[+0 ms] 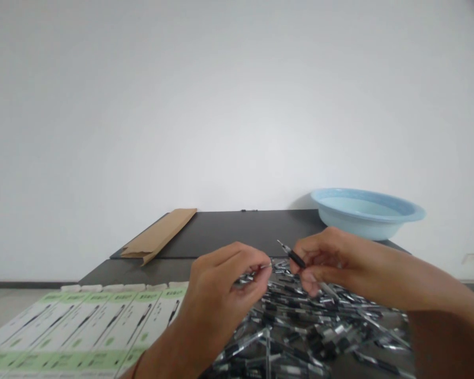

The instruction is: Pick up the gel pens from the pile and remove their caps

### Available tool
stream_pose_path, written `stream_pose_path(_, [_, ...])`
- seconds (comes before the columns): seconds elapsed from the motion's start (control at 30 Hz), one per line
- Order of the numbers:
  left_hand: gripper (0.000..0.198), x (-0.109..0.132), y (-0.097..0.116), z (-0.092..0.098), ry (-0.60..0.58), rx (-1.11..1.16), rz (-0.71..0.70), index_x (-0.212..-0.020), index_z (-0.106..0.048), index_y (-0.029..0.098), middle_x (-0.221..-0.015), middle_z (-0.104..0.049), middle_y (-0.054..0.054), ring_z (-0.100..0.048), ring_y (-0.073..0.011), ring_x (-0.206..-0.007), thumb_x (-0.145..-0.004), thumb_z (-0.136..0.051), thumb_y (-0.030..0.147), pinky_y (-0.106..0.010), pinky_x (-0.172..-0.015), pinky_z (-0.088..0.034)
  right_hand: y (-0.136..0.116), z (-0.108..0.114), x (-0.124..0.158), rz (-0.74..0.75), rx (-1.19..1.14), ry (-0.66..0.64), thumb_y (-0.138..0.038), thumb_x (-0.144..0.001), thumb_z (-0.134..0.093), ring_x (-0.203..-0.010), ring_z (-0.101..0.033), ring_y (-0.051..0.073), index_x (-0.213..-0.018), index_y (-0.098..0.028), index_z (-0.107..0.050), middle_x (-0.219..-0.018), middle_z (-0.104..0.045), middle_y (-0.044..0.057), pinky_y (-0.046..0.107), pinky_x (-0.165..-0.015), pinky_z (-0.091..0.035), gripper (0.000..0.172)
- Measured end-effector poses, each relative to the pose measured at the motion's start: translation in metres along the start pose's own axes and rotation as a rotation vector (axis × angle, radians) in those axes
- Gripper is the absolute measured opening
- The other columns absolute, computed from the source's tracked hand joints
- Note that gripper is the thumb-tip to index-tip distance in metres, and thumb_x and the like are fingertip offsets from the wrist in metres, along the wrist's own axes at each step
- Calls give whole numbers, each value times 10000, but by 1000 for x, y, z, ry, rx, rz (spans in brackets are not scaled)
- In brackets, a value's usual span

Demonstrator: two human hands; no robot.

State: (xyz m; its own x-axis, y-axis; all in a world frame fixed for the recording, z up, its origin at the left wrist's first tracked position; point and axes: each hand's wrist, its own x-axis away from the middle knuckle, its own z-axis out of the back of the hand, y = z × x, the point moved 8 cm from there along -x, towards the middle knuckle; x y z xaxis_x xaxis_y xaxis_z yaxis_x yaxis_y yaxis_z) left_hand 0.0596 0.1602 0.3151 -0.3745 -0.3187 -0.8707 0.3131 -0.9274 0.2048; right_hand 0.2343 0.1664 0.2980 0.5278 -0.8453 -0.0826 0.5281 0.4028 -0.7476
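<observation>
My right hand point(326, 258) is closed around a pen point(296, 258) with a black grip. The pen's metal tip points up and to the left, and its clear rear part shows below my fingers. My left hand point(231, 287) is pinched, thumb against forefinger, with a sliver of something small and pale between the tips that I cannot make out. The two hands are apart, close above a heap of clear and black pens point(292, 316) spread over the dark table.
White and green pen boxes point(75, 326) lie in a row at the left. A brown paper bag point(158, 234) rests flat at the back left. A light blue basin point(367, 213) stands at the back right of the dark table point(245, 231), before a white wall.
</observation>
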Motion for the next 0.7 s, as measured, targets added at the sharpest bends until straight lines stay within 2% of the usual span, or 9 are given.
stream_pose_path(0.2, [192, -2, -4, -3, -39, 62, 87, -863, -706, 237, -754, -707, 64, -661, -75, -665, -804, -746, 59, -202, -603, -529, -8, -5, 0, 14, -177, -30, -193, -965, -627, -816, -686, 176, -908, -186, -714, -843, -744, 32, 290, -754, -519, 103])
stream_pose_path(0.37, [135, -1, -2, -2, -14, 70, 88, -857, -720, 226, -751, -726, 56, -673, -69, -659, -824, -765, 103, -186, -597, -536, -8, -8, -3, 29, -273, -35, -275, -968, -677, -781, -670, 163, -930, -161, -723, -830, -751, 54, 287, -735, -516, 129])
stream_pose_path(0.53, [148, 1, 5, 4, 41, 73, 17, -877, -724, 212, -769, -740, 61, -683, -51, -687, -824, -779, 86, -156, -638, -544, 3, -4, -1, -20, -224, 4, -311, -880, -780, -732, -650, 154, -829, -173, -757, -773, -741, 30, 264, -663, -489, 149])
stream_pose_path(0.7, [157, 1, 11, 8, 47, 92, -67, -888, -729, 196, -852, -757, 14, -711, -87, -775, -843, -754, 47, -206, -732, -592, 15, 12, 6, -76, -115, 127, -316, -743, -889, -738, -699, 189, -777, -212, -804, -790, -774, 32, 282, -648, -523, 139])
